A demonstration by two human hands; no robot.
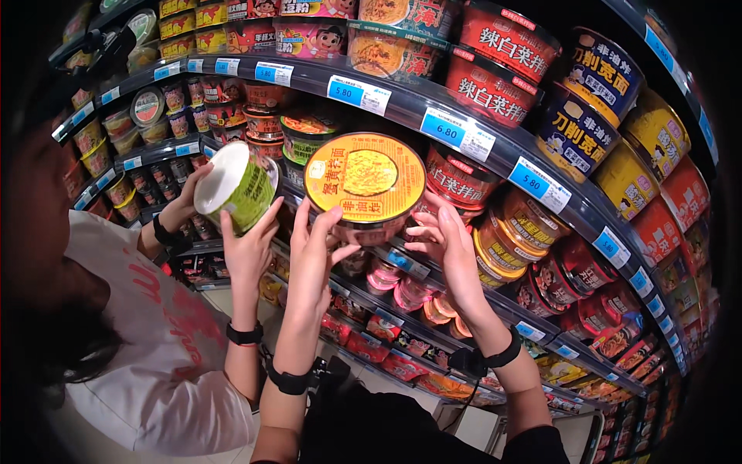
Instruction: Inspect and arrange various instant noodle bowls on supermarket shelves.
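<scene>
**Holding a wide noodle bowl by its rim**

Cradling the round noodle bowl [363,185] from both sides, the left hand [315,247] and right hand [448,240] stay half open, fingers spread against its lower edge, lid tilted toward the camera in front of the shelf [433,108]. It looks light and thin-walled, with a slick film wrap, so a hard squeeze could dent it; the stiff rim seems the safest hold. Farther left, another person's hands grip a green cup [236,185].
</scene>
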